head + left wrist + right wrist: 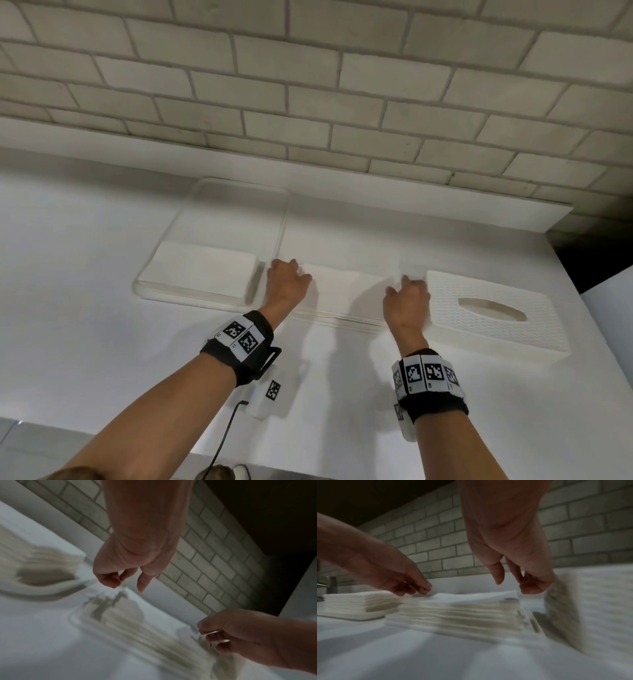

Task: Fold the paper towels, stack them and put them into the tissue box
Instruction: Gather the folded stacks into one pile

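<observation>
- On the white counter [102, 342], below the brick wall [308, 85], three things lie in a row, left to right: a shallow tray [236, 205] holding one pile of paper towels [202, 269], a second stack of folded towels [342, 294] in the middle, and the tissue box [496, 308], lying with its oval slot up.
- The middle stack sits just beside the tray and close against the box. Its layered edges suggest many thin sheets: light, soft and limp, likely to slide over one another and fan out if lifted by one end.
- I judge the surest hold is at both short ends together, fingers under the bottom sheet and thumbs on top, squeezing lightly so the pile stays square.
- The left hand [287, 284] hovers at the stack's left end, fingers curled, thumb apart, holding nothing.
- The right hand [407, 301] hangs at the right end, curled likewise; whether it pinches the top sheet, I cannot tell.
</observation>
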Motion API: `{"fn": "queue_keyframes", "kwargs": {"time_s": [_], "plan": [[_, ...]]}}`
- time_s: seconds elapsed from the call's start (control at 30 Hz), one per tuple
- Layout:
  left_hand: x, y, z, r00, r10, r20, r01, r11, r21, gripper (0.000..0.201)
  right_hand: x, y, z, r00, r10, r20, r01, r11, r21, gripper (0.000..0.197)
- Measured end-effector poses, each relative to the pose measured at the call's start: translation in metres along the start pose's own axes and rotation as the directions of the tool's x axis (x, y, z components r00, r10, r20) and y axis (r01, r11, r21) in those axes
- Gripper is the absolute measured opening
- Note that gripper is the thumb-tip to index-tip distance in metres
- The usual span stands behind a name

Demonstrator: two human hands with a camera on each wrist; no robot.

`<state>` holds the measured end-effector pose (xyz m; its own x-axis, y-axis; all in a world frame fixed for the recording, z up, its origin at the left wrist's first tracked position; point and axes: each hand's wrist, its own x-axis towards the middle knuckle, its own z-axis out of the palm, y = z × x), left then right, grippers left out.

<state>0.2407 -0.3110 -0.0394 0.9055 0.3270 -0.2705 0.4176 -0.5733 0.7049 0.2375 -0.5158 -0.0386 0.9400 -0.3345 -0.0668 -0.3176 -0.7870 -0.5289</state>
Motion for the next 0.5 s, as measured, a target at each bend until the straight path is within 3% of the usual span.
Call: {"fn": "queue_keyframes", "kwargs": {"time_s": [0.1, 0.2, 0.3, 0.5], "plan": [[0.002, 0.001, -0.039, 0.994, 0.02, -0.108, -0.038, 0.985, -0.17, 0.049, -0.014, -0.034, -0.013, 0.991, -0.104, -0.089, 0.117, 0.98, 0.162, 0.036], [0.009, -0.011, -0.094, 0.983, -0.005, -0.181, -0.04, 0.969, -0.245, 0.043, -0.025, -0.083, -0.008, 0.986, -0.15, 0.075, 0.12, 0.942, 0.313, 0.031], [0.022, -0.042, -0.142, 0.961, -0.105, -0.258, 0.032, 0.962, -0.27, 0.04, -0.039, -0.13, 0.02, 0.946, -0.196, 0.257, 0.086, 0.92, 0.382, 0.03], [0.037, -0.106, -0.192, 0.904, -0.3, -0.304, 0.219, 0.937, -0.272, 0.043, -0.074, -0.185, 0.077, 0.854, -0.218, 0.472, 0.12, 0.966, 0.229, 0.041]]}}
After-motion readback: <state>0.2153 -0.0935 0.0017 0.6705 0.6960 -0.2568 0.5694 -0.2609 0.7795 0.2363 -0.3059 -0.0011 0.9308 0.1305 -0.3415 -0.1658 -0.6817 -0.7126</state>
